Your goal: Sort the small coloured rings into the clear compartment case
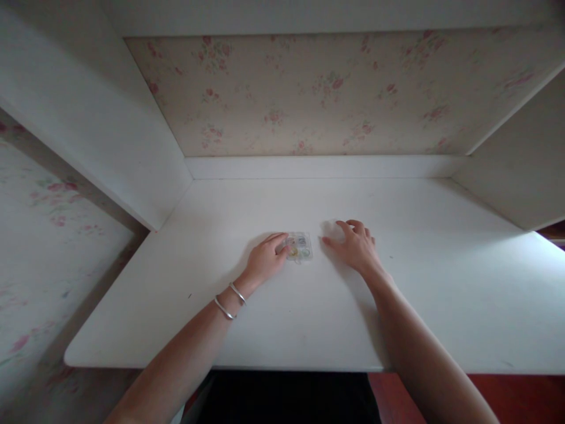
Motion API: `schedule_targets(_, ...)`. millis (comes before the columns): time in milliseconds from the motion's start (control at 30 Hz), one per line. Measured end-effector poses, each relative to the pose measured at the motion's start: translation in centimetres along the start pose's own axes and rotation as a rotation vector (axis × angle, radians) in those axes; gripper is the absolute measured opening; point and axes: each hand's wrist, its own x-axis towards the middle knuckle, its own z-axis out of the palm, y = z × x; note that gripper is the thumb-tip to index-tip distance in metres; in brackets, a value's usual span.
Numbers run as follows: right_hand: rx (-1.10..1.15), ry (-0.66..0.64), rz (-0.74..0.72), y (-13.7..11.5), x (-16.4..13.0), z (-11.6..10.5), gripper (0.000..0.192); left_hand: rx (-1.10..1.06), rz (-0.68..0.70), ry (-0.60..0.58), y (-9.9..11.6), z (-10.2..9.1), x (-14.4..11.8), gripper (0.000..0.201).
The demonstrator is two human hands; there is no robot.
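Left hand (265,259) fingers pinch the small clear plastic box (300,246) of coloured bits on the white tabletop (441,294); right hand (355,244), just right, curls loosely over something pale, can't tell what.

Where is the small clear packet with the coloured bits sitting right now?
In the head view the small clear packet lies on the white desk near its middle, touching the left hand's fingertips, with the right hand just to its right.

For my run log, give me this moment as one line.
left hand: touching small clear box | right hand: on clear lid | surface: white desk | bracelets: left wrist
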Motion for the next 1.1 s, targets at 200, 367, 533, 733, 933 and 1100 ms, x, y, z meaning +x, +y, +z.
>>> schedule_targets(200, 0.024, -0.056, -0.032, 0.4, 0.3, 0.5, 0.05, 0.002, 0.004, -0.02, 0.2, 0.1, -0.1, 0.036)
schedule_targets(367, 0.284, 0.024, -0.01, -0.5, 0.4, 0.2, 0.046, -0.05, -0.003, -0.026, 0.2, 0.0, -0.1, 0.033)
schedule_targets(533, 0.953, -0.107, 0.163, -2.2, 0.0, -1.5, 0.046, -0.152, -0.001, 0.049, 1.2, -0.4, -0.3, 0.042)
schedule_targets(733, 1.428, -0.51, 0.13, -4.9, -1.2, -3.2, 0.043, -0.108, 0.141, 0.086, 2.7, -0.9, -0.8, 0.093)
schedule_targets(933, 1.427, -0.673, 0.154, -6.7, -2.4, -3.0, 0.044, -0.107, 0.158, 0.031, 2.9, -0.7, -0.9, 0.083)
schedule_targets(1100, 1.412, -0.562, 0.201, -6.2, -2.3, -2.2, 0.047, -0.091, 0.167, 0.023, 2.8, -1.2, -0.9, 0.075)
